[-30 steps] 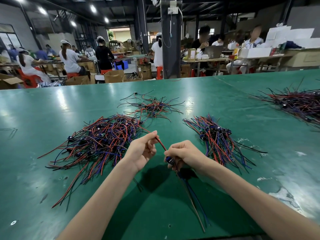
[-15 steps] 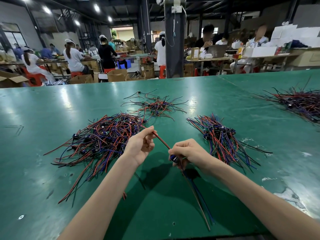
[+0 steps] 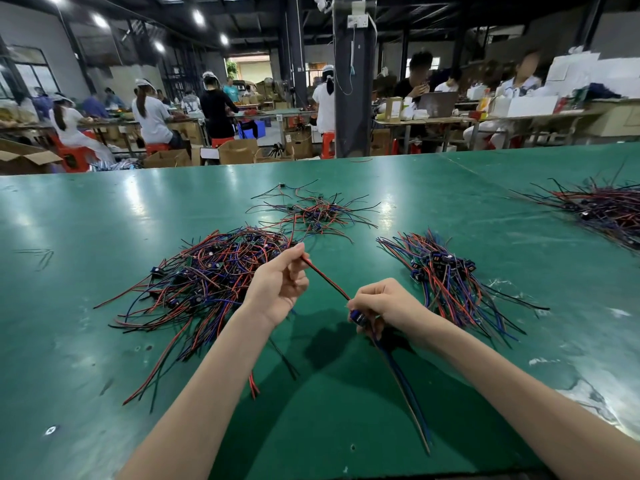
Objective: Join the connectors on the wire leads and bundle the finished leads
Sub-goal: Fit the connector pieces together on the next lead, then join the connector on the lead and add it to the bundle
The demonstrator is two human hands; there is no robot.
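Observation:
My left hand [image 3: 281, 285] pinches the far end of a red-and-black wire lead [image 3: 325, 278] that runs taut down to my right hand [image 3: 385, 301]. The right hand grips a small blue connector [image 3: 356, 317] at the lead's near end, and blue and brown wires [image 3: 405, 386] trail from it toward the table's front edge. A big loose pile of red, blue and black leads [image 3: 207, 275] lies left of my hands. A tidier pile of leads with joined connectors [image 3: 446, 275] lies to the right.
A smaller scatter of leads [image 3: 313, 213] lies farther back on the green table [image 3: 104, 216]. Another pile [image 3: 602, 209] sits at the far right edge. Beyond the table stand a dark pillar [image 3: 353, 98], cardboard boxes and seated workers.
Both hands have stayed on the same lead and connector. My left hand has drawn slightly up and away, pulling the red-and-black lead straighter.

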